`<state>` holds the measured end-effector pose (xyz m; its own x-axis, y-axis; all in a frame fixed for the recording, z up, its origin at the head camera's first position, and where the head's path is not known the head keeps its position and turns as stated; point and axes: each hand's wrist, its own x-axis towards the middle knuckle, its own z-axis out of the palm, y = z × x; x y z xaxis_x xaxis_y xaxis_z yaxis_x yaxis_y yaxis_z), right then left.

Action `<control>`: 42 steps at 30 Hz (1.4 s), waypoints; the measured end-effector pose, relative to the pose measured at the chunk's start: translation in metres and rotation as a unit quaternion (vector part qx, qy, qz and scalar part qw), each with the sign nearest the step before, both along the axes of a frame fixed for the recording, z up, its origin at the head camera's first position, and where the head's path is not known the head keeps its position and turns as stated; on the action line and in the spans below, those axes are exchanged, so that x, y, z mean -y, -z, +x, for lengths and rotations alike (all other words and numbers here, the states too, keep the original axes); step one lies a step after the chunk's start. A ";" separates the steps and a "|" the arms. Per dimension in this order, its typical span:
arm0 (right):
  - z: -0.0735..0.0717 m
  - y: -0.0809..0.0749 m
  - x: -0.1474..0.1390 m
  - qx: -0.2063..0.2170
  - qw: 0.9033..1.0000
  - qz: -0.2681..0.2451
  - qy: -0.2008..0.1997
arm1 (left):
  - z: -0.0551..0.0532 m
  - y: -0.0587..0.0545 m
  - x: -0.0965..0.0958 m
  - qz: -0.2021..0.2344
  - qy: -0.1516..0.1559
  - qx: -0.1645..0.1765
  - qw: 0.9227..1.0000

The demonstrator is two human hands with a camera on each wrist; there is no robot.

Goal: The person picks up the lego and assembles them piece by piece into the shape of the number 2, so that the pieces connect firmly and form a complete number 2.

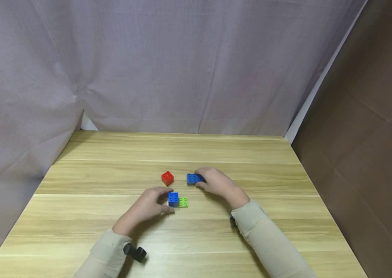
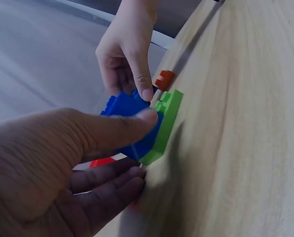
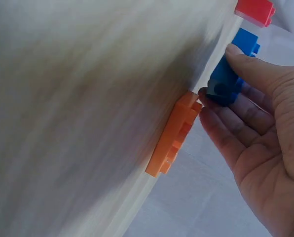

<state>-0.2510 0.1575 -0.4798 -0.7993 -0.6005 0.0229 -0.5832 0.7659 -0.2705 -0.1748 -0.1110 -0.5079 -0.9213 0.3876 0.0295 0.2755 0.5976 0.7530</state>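
A square blue brick [image 1: 173, 198] sits on one end of a flat light-green brick [image 1: 183, 202], whose bare studs show at the other end. My left hand [image 1: 150, 204] holds this blue brick, its thumb along the near side and fingers around the far side. Farther back and to the right, my right hand [image 1: 219, 183] pinches a longer blue brick [image 1: 193, 178] by its right end. The right wrist view shows the thumb on one side of that long brick [image 3: 226, 81] and fingers on the other.
A red brick [image 1: 167, 178] stands beyond my left hand, left of the long blue one. Close to my right fingertips lies an orange brick [image 3: 170, 138], hidden from the head view. All rest on a wooden table [image 1: 112, 154] with grey cloth [image 1: 147, 69] behind.
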 end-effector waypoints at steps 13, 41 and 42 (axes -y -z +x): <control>0.019 -0.019 0.005 -0.026 0.998 -0.056 -0.028 | 0.005 -0.008 0.003 0.049 -0.004 -0.011 0.999; 0.040 -0.035 0.015 -0.016 0.993 -0.073 -0.091 | 0.005 -0.011 0.002 0.050 -0.014 -0.009 0.999; 0.041 -0.035 0.015 -0.017 0.992 -0.076 -0.096 | 0.005 -0.011 0.002 0.051 -0.012 -0.009 0.999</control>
<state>-0.2099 0.1423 -0.4446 -0.6676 -0.7294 0.1492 -0.7253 0.5920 -0.3515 -0.1694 -0.1133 -0.4970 -0.9291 0.3599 0.0851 0.2768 0.5239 0.8056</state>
